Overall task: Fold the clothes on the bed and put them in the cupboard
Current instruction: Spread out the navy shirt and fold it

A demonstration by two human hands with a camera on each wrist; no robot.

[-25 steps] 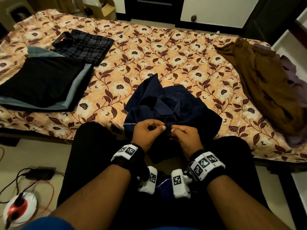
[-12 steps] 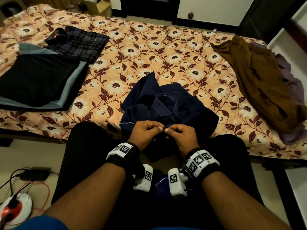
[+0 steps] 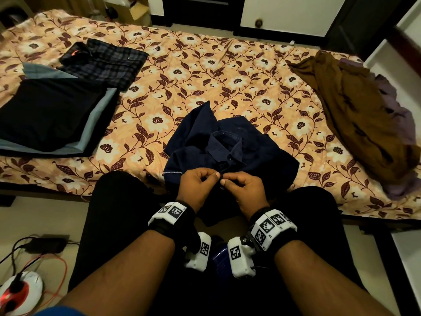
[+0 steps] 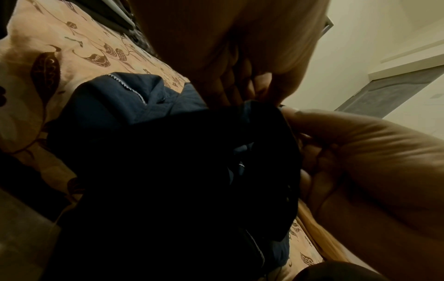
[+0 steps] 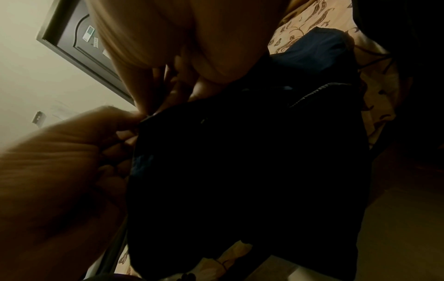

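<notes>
A navy blue collared shirt lies crumpled at the near edge of the bed, its lower part hanging over the edge between my knees. My left hand and right hand are side by side on its front placket, each pinching the fabric with thumb and forefinger. In the left wrist view the shirt hangs dark below my left hand. In the right wrist view my right hand pinches the shirt at its upper edge.
The floral bedsheet covers the bed. Folded black and grey clothes and a plaid garment lie at the left. A brown garment lies heaped at the right. Cables and a white power strip are on the floor.
Both hands stay at the shirt's placket with small finger movements; the thumbs have come closer together. The camera has tilted slightly.
</notes>
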